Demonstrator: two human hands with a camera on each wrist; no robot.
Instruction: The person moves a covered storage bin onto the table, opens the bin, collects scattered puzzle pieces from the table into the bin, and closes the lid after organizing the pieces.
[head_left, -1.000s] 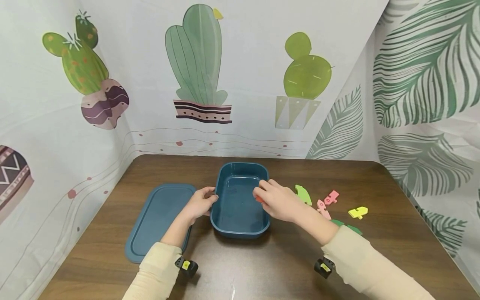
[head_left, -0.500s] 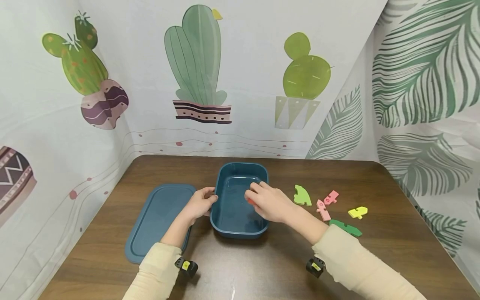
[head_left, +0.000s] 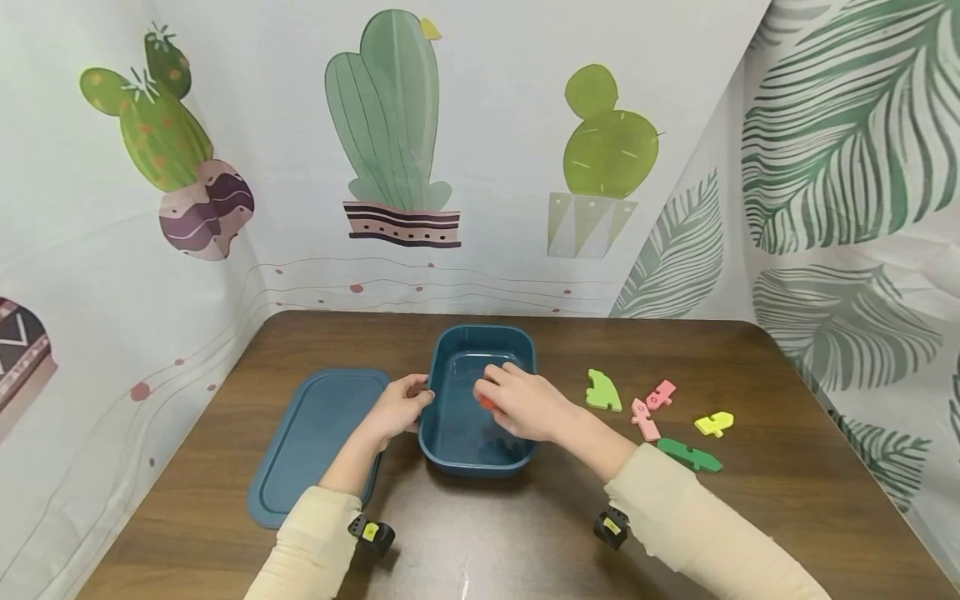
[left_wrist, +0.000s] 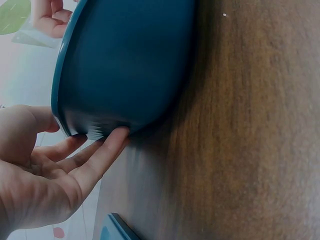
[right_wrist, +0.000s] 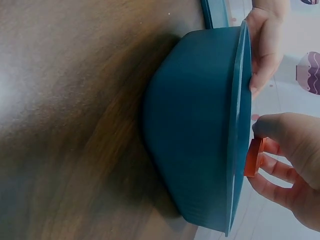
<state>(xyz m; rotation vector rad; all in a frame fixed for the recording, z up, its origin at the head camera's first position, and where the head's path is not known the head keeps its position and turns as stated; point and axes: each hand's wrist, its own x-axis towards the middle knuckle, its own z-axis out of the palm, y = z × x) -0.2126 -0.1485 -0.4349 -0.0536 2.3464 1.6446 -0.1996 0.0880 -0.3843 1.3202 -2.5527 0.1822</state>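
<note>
A dark blue plastic box (head_left: 465,454) stands uncovered on the table. My left hand (head_left: 399,407) grips its left side; in the left wrist view the thumb lies at the rim and the fingers (left_wrist: 102,155) press the outer wall. Over the box's opening, my right hand (head_left: 523,404) pinches a small orange-red piece (right_wrist: 254,157) between thumb and fingers. Most of that piece is hidden by the hand in the head view, where only a bit shows at the fingertips. In the right wrist view it sits just above the box rim.
The box's flat blue lid (head_left: 318,442) lies on the left. Right of the box lie a light green piece (head_left: 603,392), two pink pieces (head_left: 645,420), a yellow piece (head_left: 714,424) and a dark green piece (head_left: 690,456). A patterned cloth (head_left: 502,167) hangs behind the table (head_left: 480,542).
My right hand has moved left with the orange-red piece, from the box's right rim to over its middle. The left hand keeps its grip on the box.
</note>
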